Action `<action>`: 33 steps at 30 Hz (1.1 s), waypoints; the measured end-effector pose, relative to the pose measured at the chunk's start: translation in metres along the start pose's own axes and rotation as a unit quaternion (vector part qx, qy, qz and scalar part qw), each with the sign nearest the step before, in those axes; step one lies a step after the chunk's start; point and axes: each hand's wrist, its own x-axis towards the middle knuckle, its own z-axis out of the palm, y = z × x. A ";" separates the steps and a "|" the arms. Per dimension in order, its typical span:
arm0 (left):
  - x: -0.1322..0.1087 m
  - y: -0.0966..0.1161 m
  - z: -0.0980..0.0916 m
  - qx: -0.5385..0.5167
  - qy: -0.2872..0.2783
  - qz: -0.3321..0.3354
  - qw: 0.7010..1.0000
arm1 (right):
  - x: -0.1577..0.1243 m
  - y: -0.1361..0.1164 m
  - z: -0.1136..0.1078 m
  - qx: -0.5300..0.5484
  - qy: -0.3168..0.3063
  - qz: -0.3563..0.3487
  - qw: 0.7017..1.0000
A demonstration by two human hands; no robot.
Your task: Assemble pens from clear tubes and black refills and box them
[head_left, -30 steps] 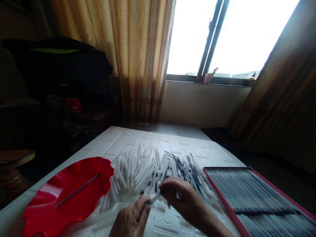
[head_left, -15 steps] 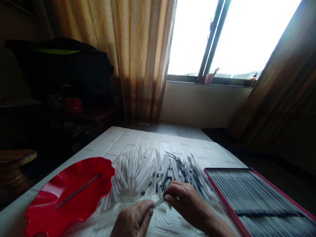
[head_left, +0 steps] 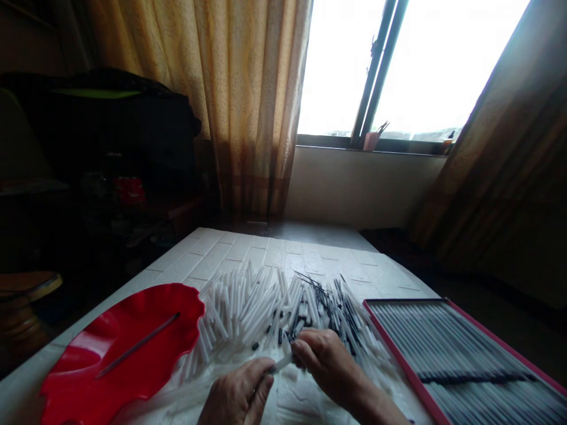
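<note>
My left hand (head_left: 237, 394) and my right hand (head_left: 325, 366) meet low in the middle of the head view, both pinching one white tube (head_left: 282, 364) between them. The left fingers close on its near end, the right fingers on its far end. Just beyond lies a pile of white tubes (head_left: 241, 310) mixed with thin black rods (head_left: 330, 298) and a few small black caps (head_left: 280, 336). All of this rests on a white brick-patterned table (head_left: 283, 251).
A red wavy-edged dish (head_left: 88, 366) holding one dark finished stick (head_left: 137, 345) sits at the left. A red-rimmed tray (head_left: 460, 348) of rowed sticks is at the right. Curtains, a window and dark furniture stand behind the table.
Both hands stay pinched on the same tube. They have shifted slightly nearer and the right hand has drawn closer to the left.
</note>
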 end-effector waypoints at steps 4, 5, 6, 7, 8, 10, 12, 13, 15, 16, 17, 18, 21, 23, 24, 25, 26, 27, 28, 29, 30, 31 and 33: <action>-0.002 -0.001 0.001 -0.032 -0.010 -0.047 0.998 | -0.002 -0.004 -0.010 0.164 -0.023 0.023 0.986; -0.002 -0.001 0.002 -0.033 -0.008 -0.050 0.998 | -0.002 -0.005 -0.012 0.187 -0.028 0.027 0.982; -0.003 -0.001 0.002 -0.033 -0.006 -0.050 0.998 | -0.002 -0.005 -0.013 0.195 -0.030 0.030 0.980; -0.003 -0.001 0.003 -0.031 -0.004 -0.048 0.998 | -0.002 -0.005 -0.014 0.192 -0.029 0.032 0.980; -0.003 -0.001 0.003 -0.029 -0.003 -0.045 0.999 | -0.002 -0.005 -0.015 0.182 -0.027 0.034 0.982; -0.003 0.000 0.003 -0.025 -0.006 -0.044 0.999 | -0.002 -0.004 -0.015 0.150 -0.026 0.033 0.988; -0.003 0.000 0.003 -0.024 -0.012 -0.043 0.999 | -0.002 -0.005 -0.014 0.099 -0.024 0.028 0.994; -0.002 0.000 0.003 -0.023 -0.014 -0.040 0.999 | -0.001 -0.005 -0.013 0.071 -0.023 0.024 0.997; -0.002 0.001 0.002 -0.018 -0.015 -0.031 0.999 | -0.001 -0.006 -0.011 0.021 -0.018 0.013 1.000; -0.002 0.001 0.002 -0.013 -0.014 -0.025 1.000 | -0.001 -0.006 -0.010 -0.001 -0.013 0.007 1.000; -0.002 0.001 0.003 -0.007 -0.013 -0.021 1.000 | -0.001 -0.006 -0.009 -0.020 -0.009 0.000 1.000; -0.002 0.001 0.003 -0.002 -0.013 -0.016 1.000 | -0.001 -0.006 -0.007 -0.038 -0.004 -0.006 0.999; -0.003 0.001 0.003 0.007 -0.011 -0.003 1.000 | 0.000 -0.003 0.001 -0.071 0.019 -0.015 0.997; -0.003 0.001 0.003 0.009 -0.007 0.004 1.000 | 0.000 -0.001 0.006 -0.066 0.030 -0.006 0.997; -0.003 0.001 0.003 0.009 -0.004 0.004 1.000 | 0.000 0.001 0.008 -0.055 0.030 0.005 0.998; -0.002 0.002 0.003 0.008 -0.004 0.002 1.000 | 0.000 0.001 0.008 -0.038 0.025 0.017 0.999; -0.002 0.002 0.003 0.004 -0.005 -0.002 1.000 | 0.000 0.002 0.008 -0.018 0.016 0.028 0.999; -0.001 0.003 0.002 0.000 -0.007 -0.009 1.000 | 0.000 0.001 0.007 0.002 0.007 0.037 0.999; -0.001 0.004 0.002 -0.006 -0.015 -0.016 1.000 | 0.000 0.001 0.004 0.022 -0.001 0.043 0.999; 0.000 0.004 0.001 -0.013 -0.019 -0.028 0.999 | 0.000 0.000 0.001 0.046 -0.008 0.045 0.998; 0.001 0.005 0.001 -0.018 -0.028 -0.038 0.999 | -0.001 -0.002 -0.002 0.075 -0.014 0.043 0.996; 0.001 0.005 0.000 -0.022 -0.031 -0.047 0.998 | -0.001 -0.002 -0.006 0.109 -0.020 0.038 0.993; 0.002 0.006 -0.001 -0.030 -0.035 -0.061 0.997 | -0.003 -0.003 -0.012 0.172 -0.032 0.032 0.984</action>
